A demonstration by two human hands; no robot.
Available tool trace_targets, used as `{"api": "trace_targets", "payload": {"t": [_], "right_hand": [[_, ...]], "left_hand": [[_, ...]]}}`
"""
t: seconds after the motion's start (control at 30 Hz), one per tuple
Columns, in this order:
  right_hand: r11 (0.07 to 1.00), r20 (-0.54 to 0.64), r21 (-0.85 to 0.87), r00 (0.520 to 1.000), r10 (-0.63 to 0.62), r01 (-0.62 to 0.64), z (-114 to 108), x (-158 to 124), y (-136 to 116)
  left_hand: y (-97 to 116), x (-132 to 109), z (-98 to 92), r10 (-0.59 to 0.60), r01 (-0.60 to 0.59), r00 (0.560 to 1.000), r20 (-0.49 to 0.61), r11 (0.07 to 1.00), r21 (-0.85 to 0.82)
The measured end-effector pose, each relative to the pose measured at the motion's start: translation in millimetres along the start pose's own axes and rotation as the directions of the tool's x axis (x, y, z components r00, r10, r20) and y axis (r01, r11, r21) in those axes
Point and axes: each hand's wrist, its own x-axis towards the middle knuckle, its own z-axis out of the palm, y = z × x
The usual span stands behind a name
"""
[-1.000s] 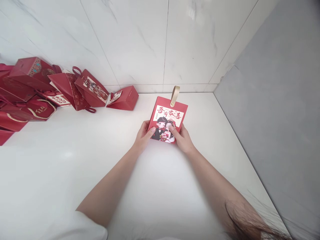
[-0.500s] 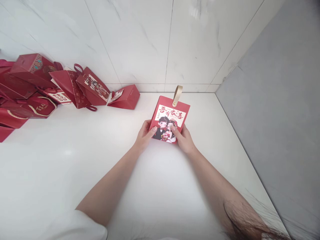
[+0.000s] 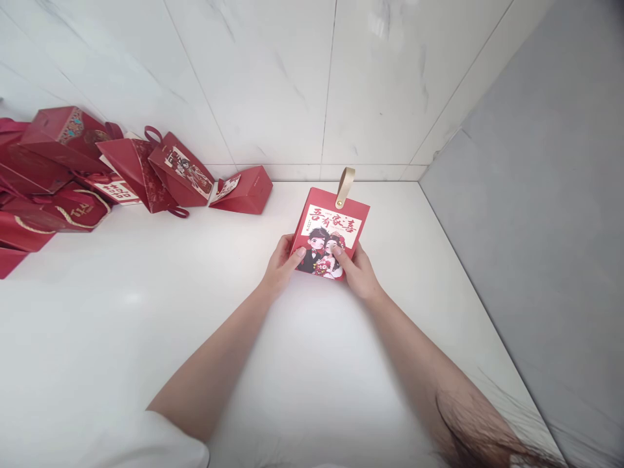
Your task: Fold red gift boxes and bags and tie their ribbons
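Note:
A red gift box (image 3: 324,224) with a cartoon bride and groom and Chinese lettering on its front is held between my two hands. From its top edge rises a gold strap handle (image 3: 345,187) fixed by a rivet. My left hand (image 3: 281,265) grips the lower left side, thumb on the front by the groom. At the lower right, my right hand (image 3: 359,270) has its thumb pressed over the bride picture. The other fingers of both hands are hidden behind the box, which is tilted towards me.
On the white table (image 3: 195,338), several red gift boxes crowd the back left; the nearest is a red box lying on its side (image 3: 248,188). A marbled tile wall (image 3: 273,78) closes the back. A grey panel (image 3: 546,195) borders the right edge.

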Motion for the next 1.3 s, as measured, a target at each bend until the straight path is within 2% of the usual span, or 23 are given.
{"api": "trace_targets", "payload": {"t": [1.3], "right_hand": [[1.000, -0.010, -0.011, 1.000, 0.003, -0.003, 1.1, -0.5, -1.2]], "left_hand": [[1.3, -0.3, 0.3, -0.008, 0.008, 1.000, -0.002, 1.000, 0.006]]}}
